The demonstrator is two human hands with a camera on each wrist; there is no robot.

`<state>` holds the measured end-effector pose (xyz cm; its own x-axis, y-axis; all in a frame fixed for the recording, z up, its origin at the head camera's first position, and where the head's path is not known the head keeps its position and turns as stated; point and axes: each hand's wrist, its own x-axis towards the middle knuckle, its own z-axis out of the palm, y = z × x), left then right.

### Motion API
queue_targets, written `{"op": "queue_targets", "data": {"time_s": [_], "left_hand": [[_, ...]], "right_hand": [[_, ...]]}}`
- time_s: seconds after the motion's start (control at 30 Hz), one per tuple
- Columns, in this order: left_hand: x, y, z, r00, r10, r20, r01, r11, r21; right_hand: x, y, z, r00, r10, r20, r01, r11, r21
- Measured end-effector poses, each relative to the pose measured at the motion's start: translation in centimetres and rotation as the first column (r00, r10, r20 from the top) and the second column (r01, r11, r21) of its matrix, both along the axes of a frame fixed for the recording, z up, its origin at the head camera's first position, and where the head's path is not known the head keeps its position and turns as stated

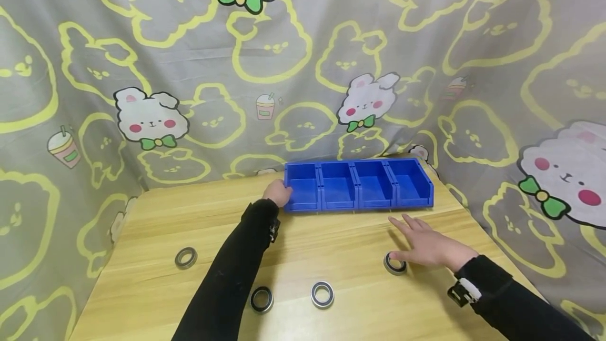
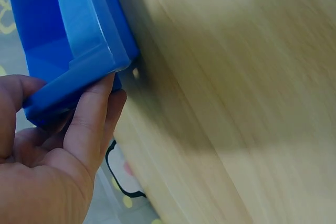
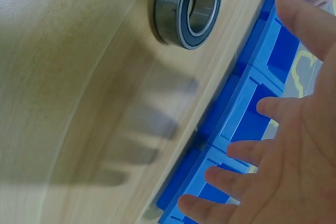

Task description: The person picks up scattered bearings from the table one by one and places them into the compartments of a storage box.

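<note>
A row of joined blue storage bins stands near the back of the table. My left hand holds its left end, and the left wrist view shows the thumb on the inner side of the bin wall with the fingers outside and under it. My right hand hovers in front of the row's right part, fingers spread and holding nothing. Below its thumb a ball bearing lies on the table; in the right wrist view this bearing sits apart from the fingers.
More ball bearings lie flat on the wooden table: one at the left, one beside the left sleeve and one at front centre. A patterned grey curtain hangs behind and along both sides.
</note>
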<state>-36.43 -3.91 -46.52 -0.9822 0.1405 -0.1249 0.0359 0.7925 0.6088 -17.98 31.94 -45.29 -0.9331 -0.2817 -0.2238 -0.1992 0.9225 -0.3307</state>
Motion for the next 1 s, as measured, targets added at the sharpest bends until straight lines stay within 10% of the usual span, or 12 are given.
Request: {"op": "queue_targets", "data": {"time_s": [1.0], "left_hand": [[4.6,-11.6,1.1,0.999,0.026,0.021,-0.028,0.993,0.117]], "right_hand": [[-0.3,-1.3,1.0,0.997,0.039,0.064,-0.039,0.999,-0.01]]}}
